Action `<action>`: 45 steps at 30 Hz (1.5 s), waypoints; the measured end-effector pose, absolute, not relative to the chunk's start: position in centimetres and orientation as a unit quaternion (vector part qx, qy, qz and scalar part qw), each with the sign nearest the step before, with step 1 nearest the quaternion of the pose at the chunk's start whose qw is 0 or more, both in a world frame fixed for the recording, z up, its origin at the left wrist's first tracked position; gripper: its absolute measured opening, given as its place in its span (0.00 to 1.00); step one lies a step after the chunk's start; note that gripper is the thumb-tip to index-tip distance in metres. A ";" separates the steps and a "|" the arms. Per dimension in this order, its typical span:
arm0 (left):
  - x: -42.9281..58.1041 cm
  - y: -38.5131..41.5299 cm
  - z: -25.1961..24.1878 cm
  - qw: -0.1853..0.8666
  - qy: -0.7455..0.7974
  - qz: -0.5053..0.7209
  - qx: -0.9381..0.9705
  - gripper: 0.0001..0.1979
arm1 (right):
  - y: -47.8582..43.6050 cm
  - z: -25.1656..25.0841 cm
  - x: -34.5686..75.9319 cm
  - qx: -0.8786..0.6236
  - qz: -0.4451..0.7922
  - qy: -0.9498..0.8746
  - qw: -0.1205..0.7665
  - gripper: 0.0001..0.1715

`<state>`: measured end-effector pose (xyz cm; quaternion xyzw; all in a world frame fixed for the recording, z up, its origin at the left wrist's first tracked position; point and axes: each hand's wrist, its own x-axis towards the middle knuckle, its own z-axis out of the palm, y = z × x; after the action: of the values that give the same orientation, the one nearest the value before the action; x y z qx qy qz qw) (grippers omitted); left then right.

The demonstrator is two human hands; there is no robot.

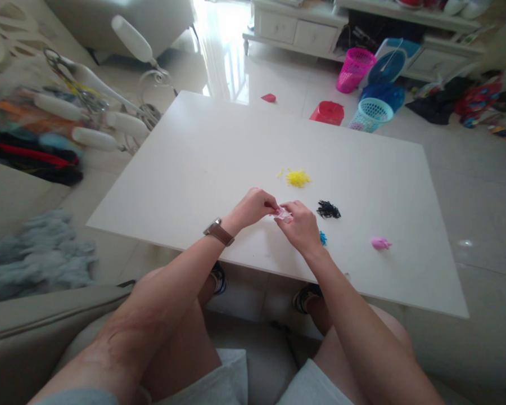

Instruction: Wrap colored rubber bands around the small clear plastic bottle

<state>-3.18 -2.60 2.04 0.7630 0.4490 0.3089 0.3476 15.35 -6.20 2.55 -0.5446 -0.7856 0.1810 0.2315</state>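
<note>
A small pink-and-white piece (283,214) (its exact kind cannot be told) is held over the near part of the worktop (172,169). It is pinched at one side by the fingertips of the left hand (258,206) and at the other by the thumb and fingers of the right hand (298,221). Probably, a light grip should be used, well apart from the yellow pile (298,179) and the black pile (329,209), so that nothing is scattered.

Table (194,146) bearing far pile (298,179), middle pile (329,210) nearer, probable near pile (322,238) beside right hand (300,226), lone object (380,243) further right
</note>
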 end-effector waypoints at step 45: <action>-3.8 -2.6 3.0 0.432 0.443 0.390 0.682 0.04 | -6.3 2.4 15.2 -0.550 0.218 -0.747 0.301 0.09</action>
<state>-3.85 -2.63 3.04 0.6819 0.4430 0.3898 0.4321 15.20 -6.30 2.44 -0.5505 -0.7475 0.2181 0.3012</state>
